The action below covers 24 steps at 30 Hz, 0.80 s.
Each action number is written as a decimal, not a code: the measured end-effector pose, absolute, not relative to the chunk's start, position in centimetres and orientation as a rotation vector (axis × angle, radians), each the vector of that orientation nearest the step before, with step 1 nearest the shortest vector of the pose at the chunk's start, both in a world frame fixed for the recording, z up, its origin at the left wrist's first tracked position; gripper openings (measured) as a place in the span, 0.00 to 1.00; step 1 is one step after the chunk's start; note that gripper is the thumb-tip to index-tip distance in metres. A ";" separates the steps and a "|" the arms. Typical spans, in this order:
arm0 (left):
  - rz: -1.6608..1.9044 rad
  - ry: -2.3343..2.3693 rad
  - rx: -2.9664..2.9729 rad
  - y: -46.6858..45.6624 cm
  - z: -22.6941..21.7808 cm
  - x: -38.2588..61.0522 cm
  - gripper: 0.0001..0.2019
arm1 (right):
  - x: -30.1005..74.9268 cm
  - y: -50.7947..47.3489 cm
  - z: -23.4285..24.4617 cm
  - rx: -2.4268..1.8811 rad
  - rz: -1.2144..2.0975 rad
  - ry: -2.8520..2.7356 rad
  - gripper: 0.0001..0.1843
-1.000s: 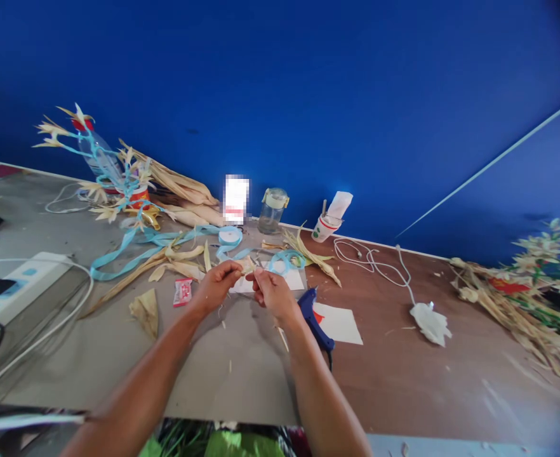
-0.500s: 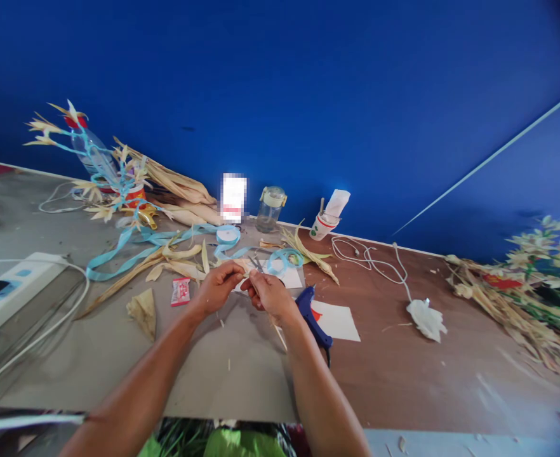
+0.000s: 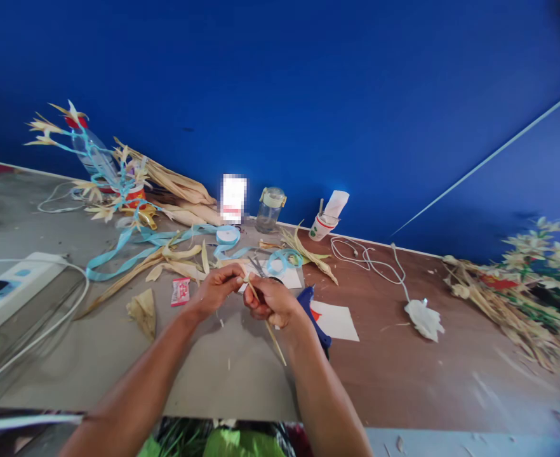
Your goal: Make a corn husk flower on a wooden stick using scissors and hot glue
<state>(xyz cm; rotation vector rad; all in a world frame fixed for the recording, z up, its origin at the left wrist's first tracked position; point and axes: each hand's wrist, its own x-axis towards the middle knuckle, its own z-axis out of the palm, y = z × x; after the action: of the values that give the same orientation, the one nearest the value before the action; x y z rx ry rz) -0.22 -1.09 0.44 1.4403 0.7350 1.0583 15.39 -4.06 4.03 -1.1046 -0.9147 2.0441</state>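
Observation:
My left hand [image 3: 217,289] and my right hand [image 3: 268,299] meet over the grey mat [image 3: 242,374] in the middle of the table. Both are closed in a pinch on one thin dried husk strip [image 3: 271,335]. Its upper end sits between the fingertips of both hands. Its lower end slants down past my right palm toward the mat. A blue glue gun [image 3: 314,311] lies just right of my right wrist, partly hidden by it. Scissors [image 3: 257,264] lie beyond my fingers.
Dried husks [image 3: 175,261], light blue ribbon [image 3: 118,251] and a ribbon roll [image 3: 227,235] lie to the left. A glass jar [image 3: 269,210], paper cup [image 3: 322,225], white cable [image 3: 375,260] and power strip [image 3: 13,279] are there too. Husk flowers [image 3: 513,298] pile at the right.
My right hand has dropped lower and turned, closing more tightly on the strip, whose lower end now shows below the palm. My left hand has barely moved.

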 end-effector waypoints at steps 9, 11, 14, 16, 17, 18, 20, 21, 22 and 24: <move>0.987 0.550 1.250 -1.5 0.2 -0.6 0.12 | 16.1 -4.1 3.9 -0.839 2.267 -0.931 0.28; 0.981 0.517 1.216 -1.5 0.3 -0.7 0.12 | 16.3 -4.2 4.0 -0.814 2.258 -0.928 0.27; 0.974 0.501 1.170 -1.5 0.4 -0.8 0.12 | 17.1 -4.3 4.4 -0.838 2.227 -0.929 0.26; 0.974 0.475 1.146 -1.4 0.5 -1.0 0.13 | 17.8 -4.1 4.6 -0.865 2.157 -0.906 0.26; 0.969 0.457 1.135 -1.3 0.5 -1.2 0.13 | 18.2 -4.0 4.7 -0.886 2.097 -0.890 0.26; 0.957 0.442 1.127 -1.3 0.5 -1.3 0.14 | 18.5 -3.8 4.8 -0.920 2.011 -0.874 0.26; 0.912 0.452 1.123 -1.1 0.4 -1.6 0.14 | 18.8 -3.6 4.7 -1.031 1.810 -0.888 0.25; 0.878 0.480 1.137 -1.0 0.3 -1.7 0.14 | 18.8 -3.5 4.6 -1.100 1.704 -0.923 0.25; 0.832 0.507 1.163 -0.9 0.2 -1.8 0.14 | 18.7 -3.5 4.4 -1.173 1.594 -0.986 0.26; 0.757 0.557 1.204 -0.8 0.0 -1.9 0.14 | 18.2 -3.7 4.4 -1.310 1.368 -1.195 0.26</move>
<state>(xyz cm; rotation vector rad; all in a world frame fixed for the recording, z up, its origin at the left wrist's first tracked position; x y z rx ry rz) -1.92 -0.79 0.03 1.2037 0.5569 0.7568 18.24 -3.74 4.37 -1.3095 -1.1949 1.3677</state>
